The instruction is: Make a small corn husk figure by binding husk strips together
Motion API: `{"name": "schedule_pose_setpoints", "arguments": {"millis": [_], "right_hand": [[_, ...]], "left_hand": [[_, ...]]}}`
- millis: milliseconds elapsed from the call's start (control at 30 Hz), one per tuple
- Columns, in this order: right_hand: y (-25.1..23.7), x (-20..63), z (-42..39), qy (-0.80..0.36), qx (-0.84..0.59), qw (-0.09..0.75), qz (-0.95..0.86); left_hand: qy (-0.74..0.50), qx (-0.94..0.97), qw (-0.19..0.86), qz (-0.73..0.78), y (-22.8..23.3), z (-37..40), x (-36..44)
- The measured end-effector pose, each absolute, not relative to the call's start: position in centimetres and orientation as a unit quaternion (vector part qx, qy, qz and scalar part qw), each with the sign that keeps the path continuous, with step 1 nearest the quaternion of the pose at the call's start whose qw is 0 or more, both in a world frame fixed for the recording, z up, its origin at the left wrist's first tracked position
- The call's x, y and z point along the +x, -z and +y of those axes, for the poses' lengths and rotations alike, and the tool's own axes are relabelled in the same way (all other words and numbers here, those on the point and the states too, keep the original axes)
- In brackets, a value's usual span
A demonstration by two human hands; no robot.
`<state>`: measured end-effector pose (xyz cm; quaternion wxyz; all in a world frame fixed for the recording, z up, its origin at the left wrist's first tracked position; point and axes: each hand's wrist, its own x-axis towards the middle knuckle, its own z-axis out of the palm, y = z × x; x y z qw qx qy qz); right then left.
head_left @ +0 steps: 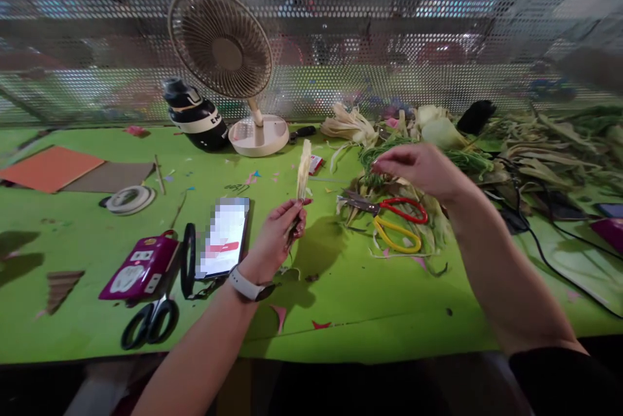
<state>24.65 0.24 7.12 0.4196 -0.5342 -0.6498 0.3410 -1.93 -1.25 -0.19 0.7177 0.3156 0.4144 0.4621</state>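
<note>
My left hand (278, 234), with a white watch on its wrist, pinches the lower end of a pale dried corn husk strip (304, 169) that stands upright above the green table (341, 299). My right hand (419, 168) hovers over a heap of green and yellow husks (389, 156), fingers curled loosely, with nothing clearly in it. Just below that hand lie two pairs of scissors, one red-handled (403, 209) and one yellow-handled (396, 235).
A phone (224, 235) lies left of my left hand, with a magenta power strip (141, 265) and black scissors (150, 322) beyond. A desk fan (228, 59), a dark bottle (195, 116), tape rolls (130, 198) and orange card (51, 168) sit further back. Husks and cables crowd the right.
</note>
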Motion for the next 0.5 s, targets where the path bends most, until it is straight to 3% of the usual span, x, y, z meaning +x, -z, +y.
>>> {"name": "schedule_pose_setpoints", "arguments": {"millis": [100,167,267,400,500], "right_hand": [[-8.4,26.8,0.2,-0.268,-0.536,0.516,-0.612],[-8.0,28.0,0.3,-0.235,-0.552,0.512,-0.615],[-6.7,29.4,0.2,-0.165,-0.618,0.417,-0.646],[-5.8,31.6,0.3,0.029,-0.722,0.303,-0.622],[-5.6,32.7,0.8,0.055,-0.747,0.264,-0.608]], "left_hand": [[-0.473,0.300,0.713,0.422,0.1,-1.4,-1.8],[-0.473,0.292,0.716,0.422,0.1,-1.4,-1.7],[-0.474,0.281,0.722,0.419,0.2,-1.4,-1.6],[-0.483,0.253,0.724,0.422,0.1,-1.3,-1.5],[-0.488,0.239,0.727,0.420,-0.4,-1.2,-1.4]]}}
